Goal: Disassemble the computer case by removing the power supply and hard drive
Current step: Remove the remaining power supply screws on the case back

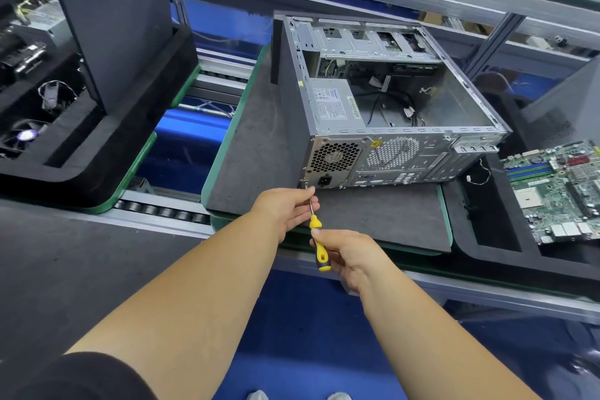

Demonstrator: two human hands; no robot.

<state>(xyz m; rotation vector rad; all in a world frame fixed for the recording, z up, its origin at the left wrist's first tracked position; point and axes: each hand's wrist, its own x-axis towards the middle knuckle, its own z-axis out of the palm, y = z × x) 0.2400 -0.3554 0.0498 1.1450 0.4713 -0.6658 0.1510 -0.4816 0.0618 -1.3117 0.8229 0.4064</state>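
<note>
On the grey mat [259, 153], power supply [336, 104] label unreadable.

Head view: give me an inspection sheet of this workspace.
Surface: grey foam pad on a green-edged tray, carrying the case.
Job's things: case on its side, panel off; power supply inside; hard drive not identifiable; screwdriver tip at a rear corner screw.
Clutter: motherboard on the tray at right; fans and parts at left.
Grippers: left hand pinches the shaft; right hand grips the handle.
Cables: loose black wires inside the case.
Surroundings: roller conveyor, aluminium frame.
</note>
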